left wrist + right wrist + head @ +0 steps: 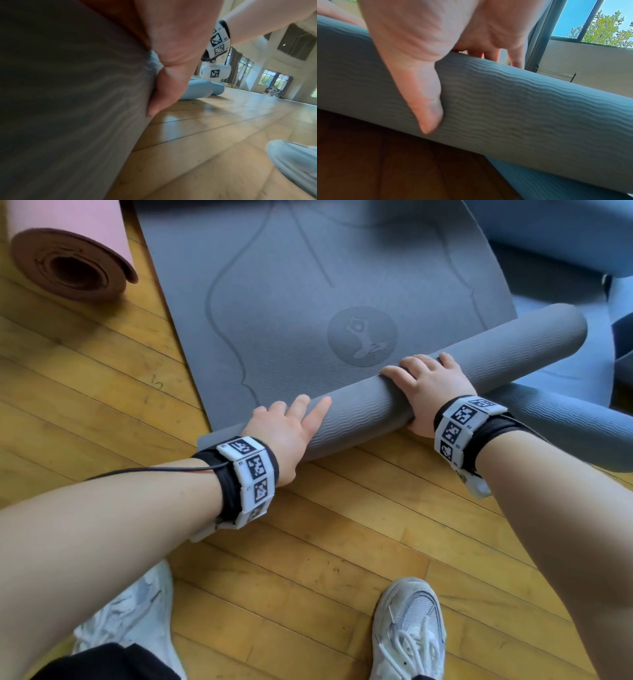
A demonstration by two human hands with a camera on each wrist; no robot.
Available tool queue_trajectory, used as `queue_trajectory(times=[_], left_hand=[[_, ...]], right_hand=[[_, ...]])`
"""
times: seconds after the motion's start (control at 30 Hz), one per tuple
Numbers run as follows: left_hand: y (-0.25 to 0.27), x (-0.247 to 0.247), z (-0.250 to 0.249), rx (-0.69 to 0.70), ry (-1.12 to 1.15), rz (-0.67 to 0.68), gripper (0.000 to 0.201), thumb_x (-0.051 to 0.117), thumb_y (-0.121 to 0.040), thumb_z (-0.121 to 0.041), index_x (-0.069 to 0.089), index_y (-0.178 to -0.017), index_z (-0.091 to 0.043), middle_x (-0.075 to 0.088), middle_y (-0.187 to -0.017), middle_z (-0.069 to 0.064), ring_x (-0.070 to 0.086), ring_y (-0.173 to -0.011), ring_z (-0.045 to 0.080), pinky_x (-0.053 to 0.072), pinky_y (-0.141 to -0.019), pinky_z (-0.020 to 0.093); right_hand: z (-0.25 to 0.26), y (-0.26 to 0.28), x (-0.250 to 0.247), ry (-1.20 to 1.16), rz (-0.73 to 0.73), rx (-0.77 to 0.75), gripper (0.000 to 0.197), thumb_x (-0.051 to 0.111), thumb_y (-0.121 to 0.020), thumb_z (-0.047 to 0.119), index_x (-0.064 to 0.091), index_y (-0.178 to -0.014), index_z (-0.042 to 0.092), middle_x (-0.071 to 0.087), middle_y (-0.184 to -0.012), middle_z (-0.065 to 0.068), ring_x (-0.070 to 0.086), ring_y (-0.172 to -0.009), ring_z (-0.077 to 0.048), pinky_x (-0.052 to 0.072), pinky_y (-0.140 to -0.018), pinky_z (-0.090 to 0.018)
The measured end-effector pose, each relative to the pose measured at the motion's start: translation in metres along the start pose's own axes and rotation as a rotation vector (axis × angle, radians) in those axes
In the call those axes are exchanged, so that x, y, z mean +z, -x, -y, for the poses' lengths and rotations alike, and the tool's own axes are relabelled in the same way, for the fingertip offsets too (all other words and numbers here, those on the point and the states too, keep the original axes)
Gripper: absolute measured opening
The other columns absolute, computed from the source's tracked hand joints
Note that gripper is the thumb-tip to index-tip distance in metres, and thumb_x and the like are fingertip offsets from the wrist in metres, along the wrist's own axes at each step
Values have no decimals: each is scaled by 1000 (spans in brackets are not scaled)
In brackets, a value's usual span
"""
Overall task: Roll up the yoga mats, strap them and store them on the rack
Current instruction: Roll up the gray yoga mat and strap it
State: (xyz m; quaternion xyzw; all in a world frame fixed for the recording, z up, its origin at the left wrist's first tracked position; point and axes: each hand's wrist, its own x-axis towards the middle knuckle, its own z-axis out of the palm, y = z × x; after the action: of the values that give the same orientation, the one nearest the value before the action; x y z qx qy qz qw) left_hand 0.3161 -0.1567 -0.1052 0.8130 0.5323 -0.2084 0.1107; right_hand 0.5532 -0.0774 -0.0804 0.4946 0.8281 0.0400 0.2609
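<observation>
Grey yoga mat: flat part smooth dark grey w/ faint curved lines & a round emblem showing a posed figure; rolled part lighter grey, wavy ribbed texture. Rolled mat far left: pink outside, reddish-brown inside. Blue mats at right, light blue. Wood floor: honey-yellow planks w/ dark seams. Wristbands: black straps, white tiles w/ black-&-white square codes. Sneakers near: white-grey mesh, white laces.
</observation>
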Motion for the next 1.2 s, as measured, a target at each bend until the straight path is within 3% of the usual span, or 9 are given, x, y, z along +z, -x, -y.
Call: queue_trajectory(times=[0.17, 0.37, 0.47, 0.6, 0.7, 0.87, 1.03, 1.2], left_hand=[[21, 8, 14, 35, 6, -7, 113, 66, -78, -29, -24, -146, -23, 1, -156, 8, 34, -130, 27, 37, -104, 39], [8, 32, 10, 7, 178, 32, 119, 72, -71, -35, -16, -150, -25, 7, -156, 5, 32, -132, 26, 34, -107, 38], [0, 31, 17, 21, 240, 35, 120, 74, -68, -36, -13, -150, -27, 11, -155, 2, 35, -130, 26, 35, -104, 38], [-6, 27, 26, 39, 302, 59, 123, 78, -65, -38, -9, -151, -27, 15, -153, -1, 36, -131, 25, 38, -103, 40], [-10, 22, 33, 36, 334, 90, 125, 80, -63, -38, -9, -151, -30, 14, -154, -1, 34, -132, 25, 39, -103, 40], [-9, 17, 27, -47, 210, 32, 118, 74, -69, -46, -10, -151, -28, 10, -149, 6, 19, -135, 26, 16, -112, 38], [-11, 12, -1, -70, 86, 0, 109, 56, -81, -64, -24, -147, -28, 3, -153, 17, 13, -140, 32, 12, -114, 43], [-15, 20, -11, -147, 8, -11, 121, 63, -78, -62, -31, -144, -22, -2, -152, 20, 11, -140, 34, 11, -115, 43]], right_hand=[[13, 10, -6, 50, -8, -66, 88, 70, -71, 41, 18, -141, 32, 41, -136, -2, 41, -125, -24, 31, -105, -44], [27, -6, 0, 62, 88, -54, 92, 72, -71, 35, 17, -144, 32, 38, -140, -3, 35, -131, -24, 25, -112, -46], [22, -13, -4, 3, 121, -43, 94, 71, -73, 30, 14, -147, 32, 30, -149, -4, 22, -141, -25, 14, -117, -50], [34, -7, -4, -23, 164, 41, 106, 63, -78, 18, -13, -150, 32, -6, -159, -8, -14, -146, -29, -4, -117, -56], [46, 5, 3, -56, 108, 61, 106, 61, -78, 15, -17, -148, 32, -5, -158, -8, -14, -146, -28, -9, -115, -58], [42, 3, 5, -154, 48, 80, 99, 62, -78, 18, -4, -151, 26, 0, -160, 0, -13, -147, -21, -11, -116, -54], [37, -14, 0, -189, 75, 68, 96, 62, -80, 21, -1, -152, 24, 0, -161, 1, -14, -147, -20, -9, -117, -54], [37, -16, -1, -193, 59, 78, 99, 61, -80, 19, -8, -151, 28, -16, -160, -5, -22, -145, -25, -12, -116, -53]])
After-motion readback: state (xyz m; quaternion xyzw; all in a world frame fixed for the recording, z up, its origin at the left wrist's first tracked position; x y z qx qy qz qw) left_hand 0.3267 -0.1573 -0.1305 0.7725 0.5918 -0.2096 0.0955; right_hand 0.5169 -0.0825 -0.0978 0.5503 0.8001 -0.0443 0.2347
